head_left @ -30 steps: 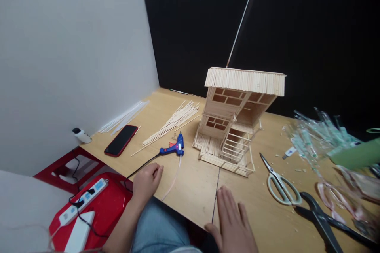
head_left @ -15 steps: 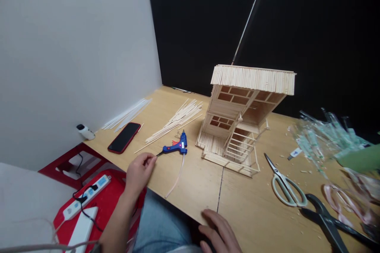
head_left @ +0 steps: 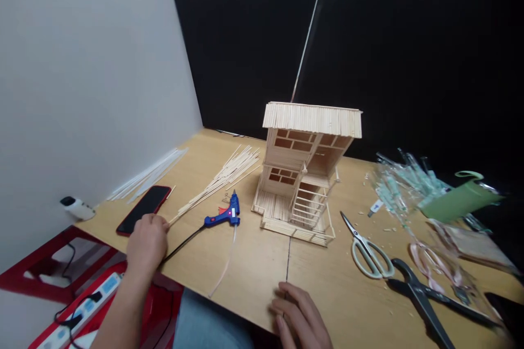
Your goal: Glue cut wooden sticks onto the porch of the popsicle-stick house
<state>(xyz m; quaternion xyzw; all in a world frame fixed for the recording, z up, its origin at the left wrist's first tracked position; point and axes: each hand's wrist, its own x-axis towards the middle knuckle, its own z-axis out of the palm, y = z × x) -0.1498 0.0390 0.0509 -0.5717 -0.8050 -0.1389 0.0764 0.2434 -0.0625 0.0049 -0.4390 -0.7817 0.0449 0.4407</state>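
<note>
My left hand (head_left: 146, 242) is closed at the near ends of the thin wooden sticks (head_left: 233, 172), beside the phone (head_left: 143, 210). Its fingertips are hidden, so whether a stick is pinched I cannot tell. Just right of that hand lies a blue glue gun (head_left: 224, 217), its black cord (head_left: 184, 242) running back past my wrist and a clear glue stick (head_left: 225, 270) trailing from it. My right hand (head_left: 303, 316) hangs at the table's front edge, fingers apart, holding nothing. A two-storey model house (head_left: 305, 174) of wooden sticks stands upright beyond it.
White-handled scissors (head_left: 370, 256) and black shears (head_left: 421, 294) lie at right, near plastic packets (head_left: 405, 180) and a green pouch (head_left: 458, 202). White strips (head_left: 151, 174) lie by the left wall. A power strip (head_left: 77, 311) sits below the table at left.
My left hand has let go of the glue gun's cord and moved left to the stick ends by the phone. My right hand stays at the table edge. The view has shifted.
</note>
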